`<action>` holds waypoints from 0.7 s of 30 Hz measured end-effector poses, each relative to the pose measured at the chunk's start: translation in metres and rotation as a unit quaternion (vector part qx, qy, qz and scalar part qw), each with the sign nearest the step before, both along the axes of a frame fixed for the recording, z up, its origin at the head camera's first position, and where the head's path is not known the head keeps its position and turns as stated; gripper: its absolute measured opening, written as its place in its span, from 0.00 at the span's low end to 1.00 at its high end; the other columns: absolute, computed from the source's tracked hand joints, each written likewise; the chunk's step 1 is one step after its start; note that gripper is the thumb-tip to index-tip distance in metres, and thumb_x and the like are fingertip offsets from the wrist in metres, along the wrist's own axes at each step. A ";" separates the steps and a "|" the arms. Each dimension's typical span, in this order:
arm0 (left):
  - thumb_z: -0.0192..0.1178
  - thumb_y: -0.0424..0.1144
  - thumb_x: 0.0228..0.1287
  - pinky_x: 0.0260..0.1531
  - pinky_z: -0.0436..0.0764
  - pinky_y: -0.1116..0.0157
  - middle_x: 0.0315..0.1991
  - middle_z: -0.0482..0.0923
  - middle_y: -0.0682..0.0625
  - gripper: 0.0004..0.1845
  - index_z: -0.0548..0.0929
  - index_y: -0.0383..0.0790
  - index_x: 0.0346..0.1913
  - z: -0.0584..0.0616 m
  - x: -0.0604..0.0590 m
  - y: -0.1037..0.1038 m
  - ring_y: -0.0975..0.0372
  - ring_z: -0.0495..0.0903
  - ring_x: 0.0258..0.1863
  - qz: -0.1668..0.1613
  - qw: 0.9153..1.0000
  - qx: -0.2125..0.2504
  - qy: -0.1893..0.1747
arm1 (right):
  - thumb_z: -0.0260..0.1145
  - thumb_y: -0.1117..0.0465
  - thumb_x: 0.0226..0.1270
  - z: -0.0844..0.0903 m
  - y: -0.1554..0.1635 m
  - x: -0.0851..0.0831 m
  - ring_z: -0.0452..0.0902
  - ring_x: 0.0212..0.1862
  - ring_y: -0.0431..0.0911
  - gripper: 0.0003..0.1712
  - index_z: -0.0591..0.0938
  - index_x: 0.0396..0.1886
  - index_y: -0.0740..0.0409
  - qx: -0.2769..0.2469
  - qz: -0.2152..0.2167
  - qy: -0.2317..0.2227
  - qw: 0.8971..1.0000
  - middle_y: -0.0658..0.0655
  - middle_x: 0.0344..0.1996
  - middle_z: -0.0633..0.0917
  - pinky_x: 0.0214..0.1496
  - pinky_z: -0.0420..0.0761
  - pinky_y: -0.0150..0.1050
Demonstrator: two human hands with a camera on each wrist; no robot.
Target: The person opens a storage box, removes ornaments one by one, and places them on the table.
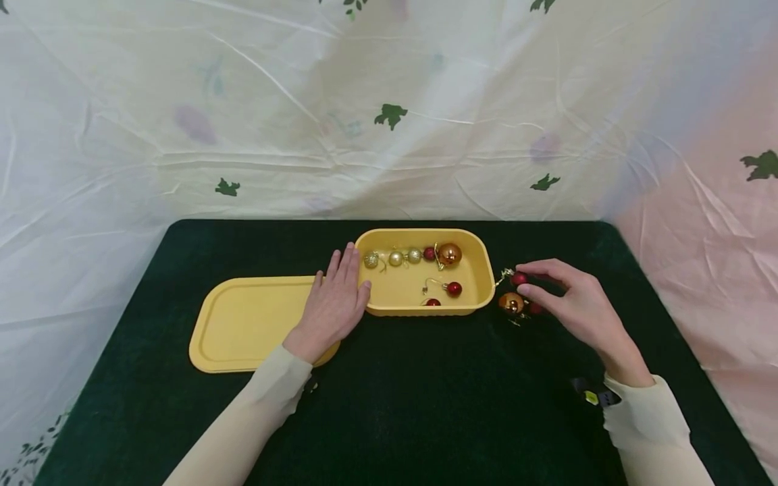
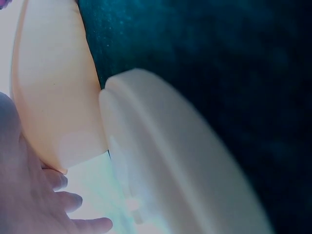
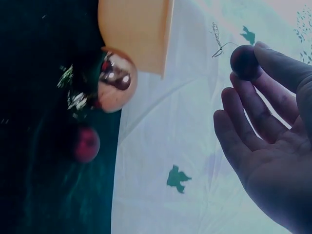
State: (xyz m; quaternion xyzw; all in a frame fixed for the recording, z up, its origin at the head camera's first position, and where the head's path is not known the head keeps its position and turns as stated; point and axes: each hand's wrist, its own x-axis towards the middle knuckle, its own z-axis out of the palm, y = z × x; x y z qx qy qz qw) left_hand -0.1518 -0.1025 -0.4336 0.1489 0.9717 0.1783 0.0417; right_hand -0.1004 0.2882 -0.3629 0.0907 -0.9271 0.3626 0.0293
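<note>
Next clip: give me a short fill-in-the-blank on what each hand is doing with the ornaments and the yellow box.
1. The right hand pinches a small ____ ball ornament by the box's right end.
2. The left hand rests against the yellow box's ____ end.
3. The yellow lid lies flat on the table, to the ____ of the box.
4. The large copper ball on the table lies ____ the box.

Missing words: red; left; left; outside

I'm seeing a mustard-yellow tray (image 1: 480, 273) and matching yellow lid (image 1: 243, 324) lying on a dark green cloth (image 1: 425, 405). Red, gold and copper baubles (image 1: 450, 254) are gleaming inside. A white backdrop (image 1: 389, 101) is showing scattered green leaf prints.
</note>
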 end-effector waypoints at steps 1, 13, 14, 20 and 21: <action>0.37 0.55 0.84 0.76 0.51 0.38 0.85 0.34 0.46 0.39 0.39 0.40 0.85 0.000 0.000 0.000 0.49 0.39 0.83 0.000 1.000 0.001 0.001 | 0.70 0.51 0.74 0.000 0.002 0.001 0.75 0.59 0.39 0.19 0.85 0.61 0.45 0.003 -0.004 0.000 1.000 0.47 0.57 0.84 0.59 0.68 0.21; 0.37 0.54 0.84 0.76 0.50 0.37 0.85 0.34 0.46 0.39 0.39 0.40 0.85 -0.002 -0.001 0.000 0.48 0.38 0.83 -0.001 1.000 0.002 -0.002 | 0.69 0.49 0.74 -0.007 0.027 0.011 0.70 0.57 0.26 0.19 0.84 0.61 0.45 0.037 -0.027 0.013 0.999 0.51 0.57 0.84 0.53 0.67 0.19; 0.38 0.54 0.84 0.76 0.50 0.37 0.85 0.34 0.46 0.39 0.39 0.40 0.85 -0.002 -0.001 0.000 0.48 0.38 0.83 -0.001 1.000 0.002 -0.002 | 0.69 0.49 0.74 -0.008 0.030 0.012 0.70 0.57 0.26 0.20 0.84 0.61 0.45 0.040 -0.031 0.013 0.999 0.51 0.57 0.84 0.53 0.67 0.19; 0.38 0.54 0.83 0.76 0.50 0.37 0.85 0.34 0.46 0.39 0.40 0.40 0.85 -0.001 -0.001 0.000 0.48 0.38 0.83 -0.002 1.000 0.003 -0.001 | 0.69 0.48 0.74 -0.014 0.043 0.017 0.73 0.59 0.36 0.20 0.84 0.61 0.47 0.054 -0.054 0.007 0.997 0.53 0.58 0.84 0.52 0.67 0.19; 0.38 0.55 0.83 0.76 0.51 0.37 0.85 0.35 0.46 0.39 0.40 0.40 0.85 -0.001 -0.001 0.000 0.48 0.39 0.83 -0.002 1.000 0.002 0.000 | 0.69 0.48 0.74 -0.015 0.045 0.017 0.73 0.60 0.40 0.21 0.84 0.61 0.48 0.056 -0.056 0.005 0.997 0.54 0.59 0.84 0.52 0.67 0.19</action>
